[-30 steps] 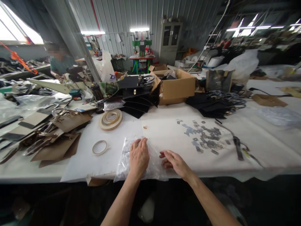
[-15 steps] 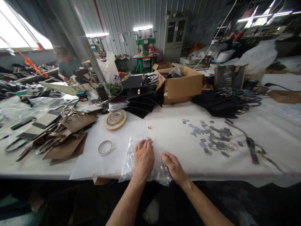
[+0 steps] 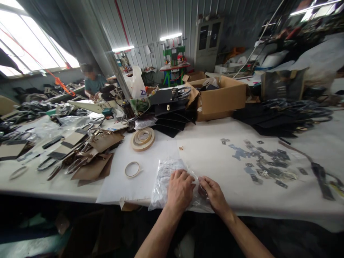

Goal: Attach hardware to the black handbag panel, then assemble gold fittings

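One clear plastic bag (image 3: 162, 181): left hand (image 3: 180, 189) atop, grip unclear; right hand (image 3: 215, 192), earlier apart, now pinches its 3 o'clock edge

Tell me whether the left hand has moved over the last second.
Yes: the left hand has drawn back slightly, farther away from the small gold pieces.

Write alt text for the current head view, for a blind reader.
A person's left hand lies on a clear plastic bag on a table, while the right hand pinches its right side. Tape rolls and brown handbags lie left, small grey pieces right, a cardboard box behind.
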A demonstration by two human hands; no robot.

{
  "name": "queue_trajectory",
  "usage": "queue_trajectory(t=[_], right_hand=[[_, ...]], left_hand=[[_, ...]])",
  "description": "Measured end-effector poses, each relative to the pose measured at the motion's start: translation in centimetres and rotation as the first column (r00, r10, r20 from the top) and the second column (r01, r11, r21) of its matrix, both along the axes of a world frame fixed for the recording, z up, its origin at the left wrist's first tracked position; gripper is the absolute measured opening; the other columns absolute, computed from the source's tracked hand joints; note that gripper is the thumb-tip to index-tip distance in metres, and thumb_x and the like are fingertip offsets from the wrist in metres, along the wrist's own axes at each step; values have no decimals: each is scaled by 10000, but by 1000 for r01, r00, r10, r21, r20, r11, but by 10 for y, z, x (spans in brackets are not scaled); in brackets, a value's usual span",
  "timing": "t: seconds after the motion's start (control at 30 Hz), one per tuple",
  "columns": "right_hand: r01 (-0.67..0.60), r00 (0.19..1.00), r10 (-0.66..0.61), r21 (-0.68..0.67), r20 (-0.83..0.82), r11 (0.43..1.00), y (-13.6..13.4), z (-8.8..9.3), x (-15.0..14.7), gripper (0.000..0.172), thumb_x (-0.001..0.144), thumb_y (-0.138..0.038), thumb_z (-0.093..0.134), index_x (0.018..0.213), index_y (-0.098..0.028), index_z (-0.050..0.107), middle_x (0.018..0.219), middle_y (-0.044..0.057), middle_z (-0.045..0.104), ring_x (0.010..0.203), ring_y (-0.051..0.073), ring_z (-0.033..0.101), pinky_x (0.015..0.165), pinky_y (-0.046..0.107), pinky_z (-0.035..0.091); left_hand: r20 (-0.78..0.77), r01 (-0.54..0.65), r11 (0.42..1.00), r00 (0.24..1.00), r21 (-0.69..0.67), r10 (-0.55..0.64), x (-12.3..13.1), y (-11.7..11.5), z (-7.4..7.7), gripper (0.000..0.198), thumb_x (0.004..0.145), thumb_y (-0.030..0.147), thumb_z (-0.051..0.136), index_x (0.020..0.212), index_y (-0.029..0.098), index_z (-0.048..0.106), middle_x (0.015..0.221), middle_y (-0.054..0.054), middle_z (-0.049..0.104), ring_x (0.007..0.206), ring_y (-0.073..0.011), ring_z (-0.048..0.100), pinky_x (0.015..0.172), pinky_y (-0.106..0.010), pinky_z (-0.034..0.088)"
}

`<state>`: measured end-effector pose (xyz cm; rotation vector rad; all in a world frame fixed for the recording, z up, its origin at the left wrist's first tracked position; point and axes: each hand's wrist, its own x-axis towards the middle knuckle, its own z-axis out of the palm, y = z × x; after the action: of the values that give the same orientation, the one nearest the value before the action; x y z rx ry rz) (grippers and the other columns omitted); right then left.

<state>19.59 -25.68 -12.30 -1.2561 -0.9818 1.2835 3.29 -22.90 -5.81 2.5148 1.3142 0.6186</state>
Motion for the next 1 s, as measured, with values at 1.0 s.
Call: queue_trajectory(t=[1.0], right_hand=[[-71, 985, 41, 181, 166, 981, 10, 16, -24, 320, 869, -495, 711, 1017, -217, 769, 952, 51, 723, 857, 228, 655, 779, 327, 505]], left_hand=[[336, 42, 989, 942, -139, 7, -17, 12, 3, 194, 1026, 197, 478, 884, 214, 608, 905, -40, 652, 925, -215, 590, 842, -350, 475]])
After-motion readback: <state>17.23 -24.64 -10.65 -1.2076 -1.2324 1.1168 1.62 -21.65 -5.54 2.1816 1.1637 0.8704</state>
